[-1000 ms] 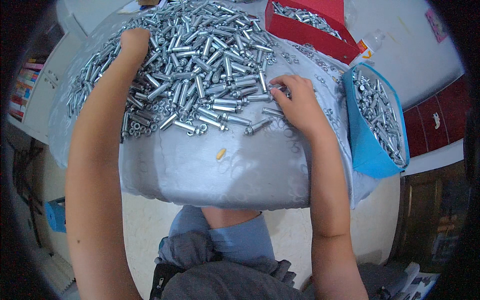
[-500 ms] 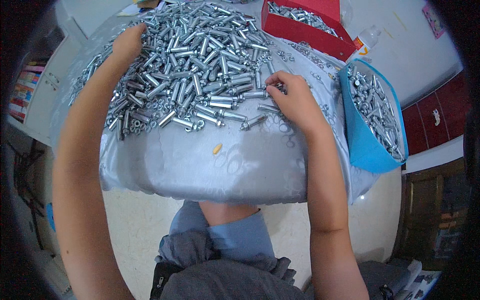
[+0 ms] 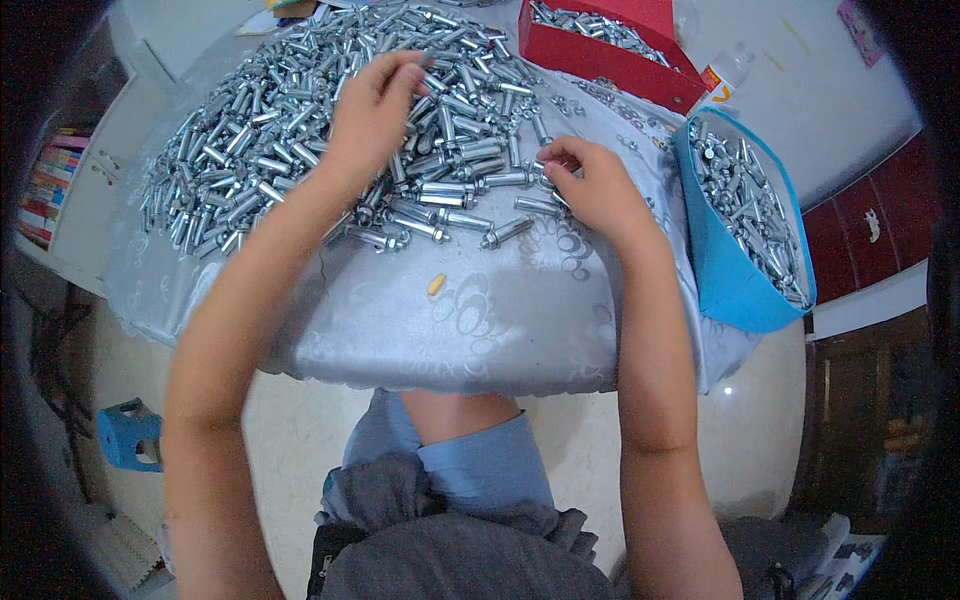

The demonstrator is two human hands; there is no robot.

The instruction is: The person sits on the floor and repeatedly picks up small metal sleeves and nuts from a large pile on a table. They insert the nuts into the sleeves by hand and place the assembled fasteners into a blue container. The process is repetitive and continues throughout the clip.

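A big heap of silver expansion bolts (image 3: 270, 110) covers the far half of a table with a shiny grey patterned cloth (image 3: 470, 320). My left hand (image 3: 372, 112) is raised over the middle of the heap, fingers curled, pinching a bolt at its fingertips. My right hand (image 3: 590, 185) rests at the heap's near right edge, fingers closed on a small metal piece beside a loose bolt (image 3: 505, 232). A few single bolts (image 3: 415, 225) lie in a row between my hands.
A blue bin (image 3: 745, 225) full of bolts stands at the right table edge. A red box (image 3: 600, 45) with more bolts sits at the back. A small yellow bit (image 3: 436, 285) lies on the cloth. A blue stool (image 3: 128, 435) stands on the floor, left.
My left hand has swung from the heap's far left edge to its middle and lifted a bolt. My right hand stayed at the heap's near right edge.
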